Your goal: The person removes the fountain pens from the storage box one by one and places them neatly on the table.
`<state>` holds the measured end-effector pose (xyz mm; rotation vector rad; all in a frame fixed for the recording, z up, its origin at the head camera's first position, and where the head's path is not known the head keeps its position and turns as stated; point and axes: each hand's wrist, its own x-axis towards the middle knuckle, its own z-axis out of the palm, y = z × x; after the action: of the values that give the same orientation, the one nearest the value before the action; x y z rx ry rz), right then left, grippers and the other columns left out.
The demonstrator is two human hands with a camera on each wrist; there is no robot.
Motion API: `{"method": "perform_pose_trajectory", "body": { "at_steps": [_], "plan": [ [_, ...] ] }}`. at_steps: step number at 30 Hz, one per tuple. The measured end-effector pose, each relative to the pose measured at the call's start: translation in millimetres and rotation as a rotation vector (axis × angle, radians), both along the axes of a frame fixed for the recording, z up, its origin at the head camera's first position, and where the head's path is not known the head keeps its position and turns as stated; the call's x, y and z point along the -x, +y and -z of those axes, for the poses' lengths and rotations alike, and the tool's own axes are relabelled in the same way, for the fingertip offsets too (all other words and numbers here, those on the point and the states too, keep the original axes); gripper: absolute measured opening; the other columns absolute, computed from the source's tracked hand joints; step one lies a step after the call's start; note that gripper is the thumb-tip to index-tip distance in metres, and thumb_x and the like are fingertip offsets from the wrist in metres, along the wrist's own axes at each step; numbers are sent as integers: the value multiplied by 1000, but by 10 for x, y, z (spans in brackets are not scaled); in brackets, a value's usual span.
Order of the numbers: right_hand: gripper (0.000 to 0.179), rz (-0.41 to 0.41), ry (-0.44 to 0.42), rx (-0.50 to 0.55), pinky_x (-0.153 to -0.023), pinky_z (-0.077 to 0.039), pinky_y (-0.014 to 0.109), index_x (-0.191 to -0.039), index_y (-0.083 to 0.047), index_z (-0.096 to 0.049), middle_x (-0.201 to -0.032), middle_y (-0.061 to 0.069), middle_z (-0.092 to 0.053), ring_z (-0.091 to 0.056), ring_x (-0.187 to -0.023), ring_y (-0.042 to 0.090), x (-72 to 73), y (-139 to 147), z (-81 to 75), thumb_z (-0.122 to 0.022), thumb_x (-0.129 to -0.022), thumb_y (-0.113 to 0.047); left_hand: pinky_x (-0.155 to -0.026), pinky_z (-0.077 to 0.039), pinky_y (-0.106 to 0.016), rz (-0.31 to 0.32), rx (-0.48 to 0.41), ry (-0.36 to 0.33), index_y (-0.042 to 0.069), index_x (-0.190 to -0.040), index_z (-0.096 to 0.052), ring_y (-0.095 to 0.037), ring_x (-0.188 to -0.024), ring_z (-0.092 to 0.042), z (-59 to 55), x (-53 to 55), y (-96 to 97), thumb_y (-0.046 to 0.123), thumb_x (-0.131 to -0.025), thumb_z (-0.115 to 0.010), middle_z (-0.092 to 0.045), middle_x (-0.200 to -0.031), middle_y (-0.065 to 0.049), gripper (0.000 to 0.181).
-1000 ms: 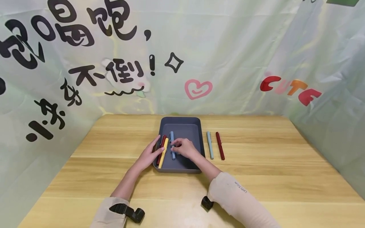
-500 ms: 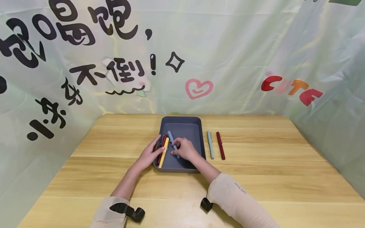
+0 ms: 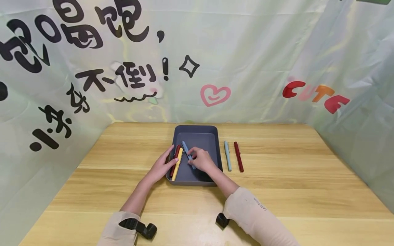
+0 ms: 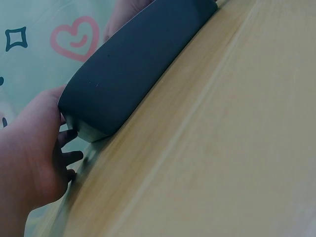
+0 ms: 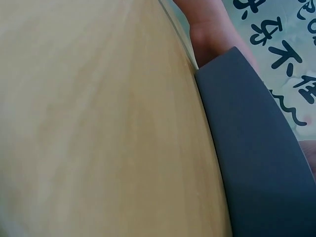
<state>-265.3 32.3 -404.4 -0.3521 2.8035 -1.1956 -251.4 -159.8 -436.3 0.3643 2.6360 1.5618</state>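
In the head view, a dark grey-blue tray (image 3: 197, 183) sits on the table. My left hand (image 3: 159, 168) grips its left wall, fingers outside and thumb over the rim. The thumb tip touches a yellow pen (image 3: 176, 170), which lies along that side beside a dark red pen (image 3: 172, 171). My right hand (image 3: 202, 160) is over the tray and pinches a blue pen (image 3: 185, 147), slanted with its far end to the left. Its fingers hide part of that pen. The left wrist view shows the left hand (image 4: 37, 153) against the tray's outside; the wall hides the pens.
To the right of the tray, a light blue pen (image 3: 227, 156) and another dark red pen (image 3: 238, 157) lie side by side on the wooden table (image 3: 286, 177). A printed cloth backdrop (image 3: 252, 61) hangs behind and at both sides.
The blue pen has turned from nearly straight to a slant, its far end swinging left, and then shifted slightly. My right hand moved with it; my left hand has stayed at the tray's left wall.
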Motion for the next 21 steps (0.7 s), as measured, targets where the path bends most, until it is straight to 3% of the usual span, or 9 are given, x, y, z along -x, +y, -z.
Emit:
{"method": "perform_pose_trajectory", "body": {
  "at_steps": [10,21],
  "plan": [
    [22,29,-89,140,-61,-46,29,-105,-8,-64,-80,5,-62,-57,-71,18,14,49,-13,-66,-83,-2,-104,-18,-54,-6,6,-6,20,-148,-22,-32,-134,-17,-1,-11,8,35,-93,-54,-20,-149,-13,65],
    [24,30,-147,215,-62,-47,27,-106,-7,-69,-102,12,-63,-57,-77,18,11,89,-16,-57,-87,4,-105,-17,-52,-7,9,5,19,-148,-22,-31,-134,-17,-8,-8,4,34,-93,-54,-20,-148,-13,65]
  ]
}}
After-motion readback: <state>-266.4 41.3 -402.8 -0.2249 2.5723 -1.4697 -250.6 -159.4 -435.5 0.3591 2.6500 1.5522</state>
